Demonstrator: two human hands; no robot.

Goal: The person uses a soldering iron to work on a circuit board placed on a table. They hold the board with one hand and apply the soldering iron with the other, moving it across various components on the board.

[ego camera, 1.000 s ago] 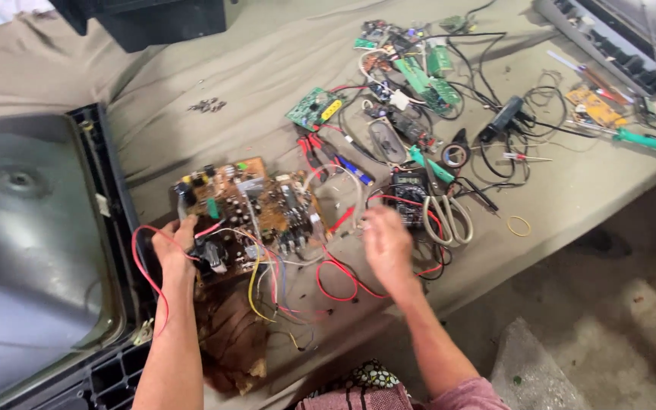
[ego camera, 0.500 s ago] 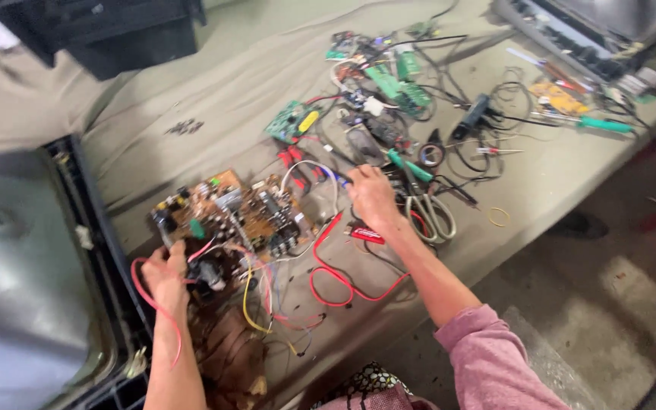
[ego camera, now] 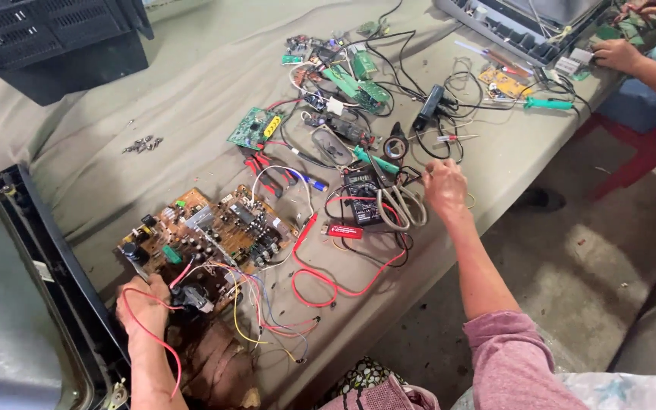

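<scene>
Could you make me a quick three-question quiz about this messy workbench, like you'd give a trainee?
1. True or false: the left hand rests at the near edge of the brown circuit board.
2. What is the right hand nearest to: (a) the grey coiled cable, (b) the small screws, (c) the green-handled screwdriver?
3. What colour is the long wire looping toward the table's front edge?

Key: 1 true; 2 a; 3 red.
</scene>
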